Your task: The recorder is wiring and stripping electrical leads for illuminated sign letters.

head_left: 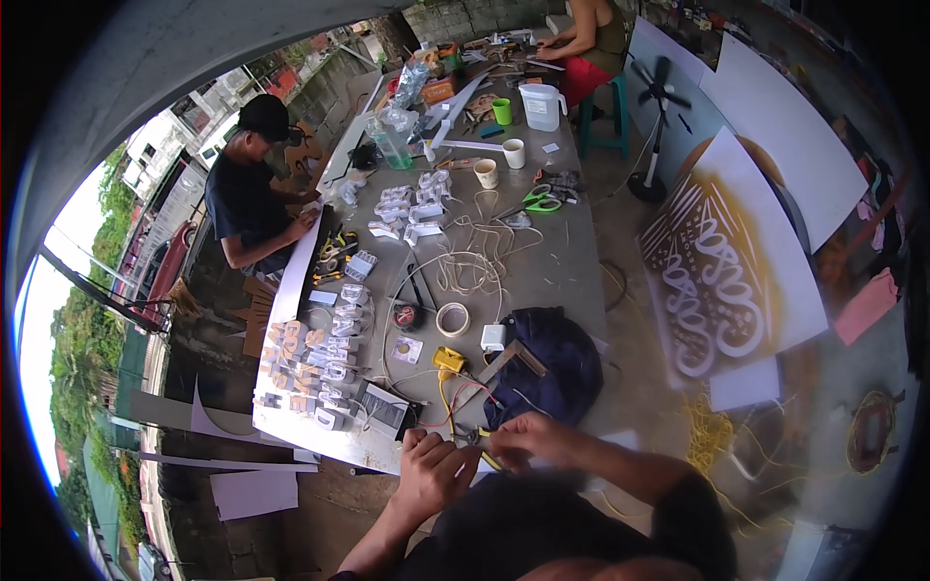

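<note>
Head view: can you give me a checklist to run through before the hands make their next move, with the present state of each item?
1. Both hands in view: ok; the left hand and right hand are at the near edge of the table.
2. Grip on the yellow-handled tool: cannot tell; the fingers hide it.
3. What the left fingers pinch: cannot tell; too small.
4. Space around the right hand: not ok; the dark blue fabric bundle lies close by.
5. Silver-and-black box resting on the table: ok.
6. Block letters apart from both hands: ok.
</note>
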`<state>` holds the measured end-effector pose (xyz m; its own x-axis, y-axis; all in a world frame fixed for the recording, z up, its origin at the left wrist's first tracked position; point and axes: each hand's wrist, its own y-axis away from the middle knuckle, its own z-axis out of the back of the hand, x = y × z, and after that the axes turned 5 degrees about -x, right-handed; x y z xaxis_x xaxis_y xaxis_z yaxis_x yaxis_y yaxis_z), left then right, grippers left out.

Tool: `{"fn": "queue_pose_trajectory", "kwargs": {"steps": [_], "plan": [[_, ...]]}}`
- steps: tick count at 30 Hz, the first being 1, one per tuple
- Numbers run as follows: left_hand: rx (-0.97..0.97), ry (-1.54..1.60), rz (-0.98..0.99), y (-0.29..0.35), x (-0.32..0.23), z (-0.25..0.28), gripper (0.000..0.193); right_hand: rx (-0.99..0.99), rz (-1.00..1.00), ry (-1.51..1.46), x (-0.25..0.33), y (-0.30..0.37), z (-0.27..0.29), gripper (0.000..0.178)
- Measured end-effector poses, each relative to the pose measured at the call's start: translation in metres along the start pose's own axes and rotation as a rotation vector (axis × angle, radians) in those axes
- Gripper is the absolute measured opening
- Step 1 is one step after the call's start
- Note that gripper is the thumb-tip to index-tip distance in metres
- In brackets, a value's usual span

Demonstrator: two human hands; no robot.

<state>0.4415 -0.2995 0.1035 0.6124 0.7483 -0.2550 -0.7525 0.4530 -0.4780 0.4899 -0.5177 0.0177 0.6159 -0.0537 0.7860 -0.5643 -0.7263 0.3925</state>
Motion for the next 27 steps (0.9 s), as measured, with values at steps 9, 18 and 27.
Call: {"fn": "queue_pose_trajectory", "kwargs": {"steps": [9, 18, 27], "plan": [[0.24, 1.207, 1.019, 0.018, 0.01, -0.003, 0.005, -0.248, 1.288, 1.179, 0.037, 0.034, -0.027, 0.036], [0.33, 1.306, 1.061, 0.019, 0.006, -0.006, 0.003, -0.225, 1.297, 1.206, 0.024, 0.036, -0.031, 0.027], [0.357, 1.403, 0.942, 0.022, 0.011, 0.008, 0.004, -0.339, 1.29, 1.247, 0.015, 0.036, -0.052, 0.021]]}}
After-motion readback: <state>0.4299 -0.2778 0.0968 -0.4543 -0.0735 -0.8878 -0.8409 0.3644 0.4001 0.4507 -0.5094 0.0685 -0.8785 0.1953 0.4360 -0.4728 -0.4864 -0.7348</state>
